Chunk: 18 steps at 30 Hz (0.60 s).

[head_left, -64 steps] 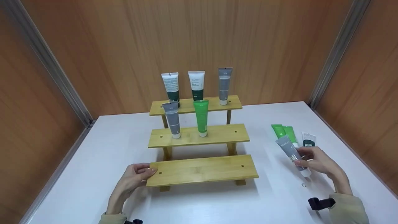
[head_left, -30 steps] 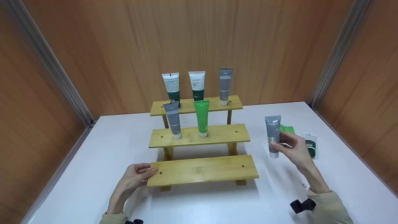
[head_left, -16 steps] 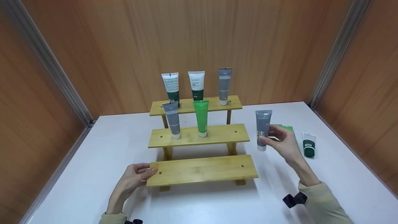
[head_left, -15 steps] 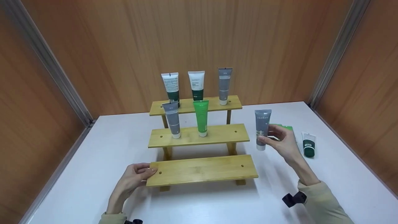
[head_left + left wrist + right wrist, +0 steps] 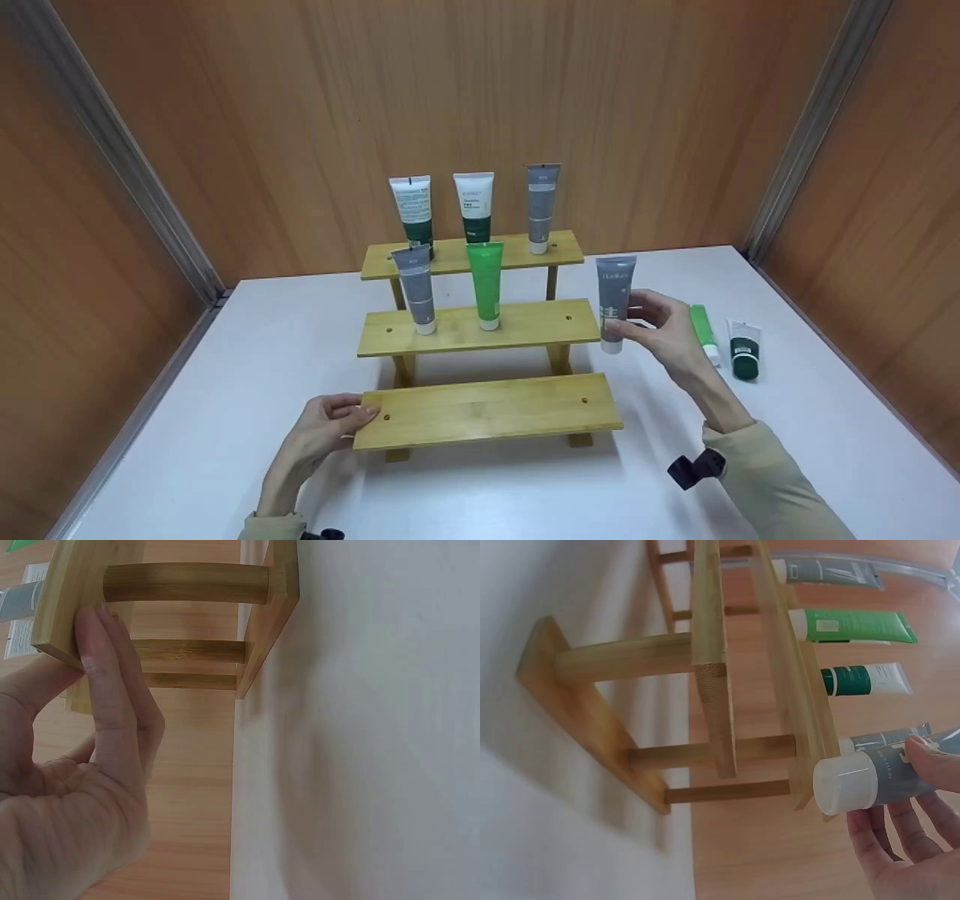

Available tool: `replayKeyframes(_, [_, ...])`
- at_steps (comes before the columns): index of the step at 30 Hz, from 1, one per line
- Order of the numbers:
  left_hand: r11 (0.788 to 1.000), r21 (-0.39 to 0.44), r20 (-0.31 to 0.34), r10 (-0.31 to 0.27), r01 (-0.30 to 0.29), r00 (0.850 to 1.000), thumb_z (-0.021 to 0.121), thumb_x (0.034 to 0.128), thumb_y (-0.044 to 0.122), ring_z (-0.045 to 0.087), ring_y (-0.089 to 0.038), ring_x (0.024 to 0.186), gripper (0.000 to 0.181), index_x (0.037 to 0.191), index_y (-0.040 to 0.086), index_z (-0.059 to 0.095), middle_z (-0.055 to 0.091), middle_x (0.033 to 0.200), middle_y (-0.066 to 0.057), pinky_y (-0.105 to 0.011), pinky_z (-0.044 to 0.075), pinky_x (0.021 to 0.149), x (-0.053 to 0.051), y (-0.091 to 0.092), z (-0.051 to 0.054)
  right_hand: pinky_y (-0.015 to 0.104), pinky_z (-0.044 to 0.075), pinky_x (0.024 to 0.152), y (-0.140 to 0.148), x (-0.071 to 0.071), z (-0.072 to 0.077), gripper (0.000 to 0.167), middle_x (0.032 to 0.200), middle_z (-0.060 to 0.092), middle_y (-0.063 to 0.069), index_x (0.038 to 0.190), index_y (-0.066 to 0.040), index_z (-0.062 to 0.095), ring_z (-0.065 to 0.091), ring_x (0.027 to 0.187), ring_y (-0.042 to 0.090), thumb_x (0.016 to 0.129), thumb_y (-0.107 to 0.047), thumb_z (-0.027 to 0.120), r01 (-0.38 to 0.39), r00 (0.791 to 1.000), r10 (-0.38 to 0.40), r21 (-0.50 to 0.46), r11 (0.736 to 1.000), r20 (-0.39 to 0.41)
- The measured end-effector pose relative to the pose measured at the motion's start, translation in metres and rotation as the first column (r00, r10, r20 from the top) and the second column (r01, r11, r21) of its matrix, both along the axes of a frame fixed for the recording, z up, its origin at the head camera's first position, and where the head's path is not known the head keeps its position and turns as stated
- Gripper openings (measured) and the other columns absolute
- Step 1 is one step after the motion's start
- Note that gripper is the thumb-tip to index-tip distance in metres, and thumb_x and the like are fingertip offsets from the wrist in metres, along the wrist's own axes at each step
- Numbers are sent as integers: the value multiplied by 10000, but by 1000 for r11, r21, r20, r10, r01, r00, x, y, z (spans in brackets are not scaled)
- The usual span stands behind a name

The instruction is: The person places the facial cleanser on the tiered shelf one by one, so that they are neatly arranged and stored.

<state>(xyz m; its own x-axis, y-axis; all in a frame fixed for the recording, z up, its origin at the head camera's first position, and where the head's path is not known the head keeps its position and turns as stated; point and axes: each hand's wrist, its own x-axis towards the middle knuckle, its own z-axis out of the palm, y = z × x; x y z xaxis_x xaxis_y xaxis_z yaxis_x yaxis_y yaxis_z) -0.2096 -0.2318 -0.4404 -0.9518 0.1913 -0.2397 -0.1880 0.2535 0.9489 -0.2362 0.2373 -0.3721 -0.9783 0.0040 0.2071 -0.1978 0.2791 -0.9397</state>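
Note:
My right hand [image 5: 664,334] holds a grey tube [image 5: 615,296] upright, white cap [image 5: 845,784] down, just off the right end of the middle shelf [image 5: 525,326]. Thumb and fingers pinch it low near the cap. At the left end of the bottom shelf [image 5: 487,412], my left hand [image 5: 319,431] grips the board, thumb on top and fingers beneath. On the middle shelf a grey tube [image 5: 416,289] and a green tube [image 5: 486,285] stand on their caps. Two white-and-green tubes, the left one [image 5: 412,210] and the middle one [image 5: 474,202], plus a grey tube [image 5: 541,206], stand on the top shelf [image 5: 442,259].
To the right, a green tube [image 5: 703,334] and a white-and-dark-green tube [image 5: 745,351] lie on the white table [image 5: 525,502]. My right hand covers part of the table there. A wooden wall [image 5: 300,135] stands behind the three-step rack.
My right hand has lifted the grey tube from the lying tubes, turned it upright and carried it left to the middle shelf's end. My left hand stays on the bottom shelf.

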Motion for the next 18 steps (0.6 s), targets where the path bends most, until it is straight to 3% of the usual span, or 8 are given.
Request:
replayKeyframes(4, [1000,7,5,4,-4,1000,679,967,208,732,-105,813,617,1375,-188,439,761,950,-10,-273,633,748,0,0,0,176,534,940,-2,-2,5,550,1231,645,54,1361,-1,575,615,1100,133,882,-168,788,-13,1000,13,5,1000,6])
replayKeyframes(18, [1000,5,18,14,-14,1000,678,966,197,731,-109,807,598,1366,-184,450,760,938,-13,-268,633,743,-1,1,0,232,550,933,-19,-16,14,516,1111,685,-45,1327,13,598,640,1077,143,868,-119,793,-86,996,85,-34,996,-26])
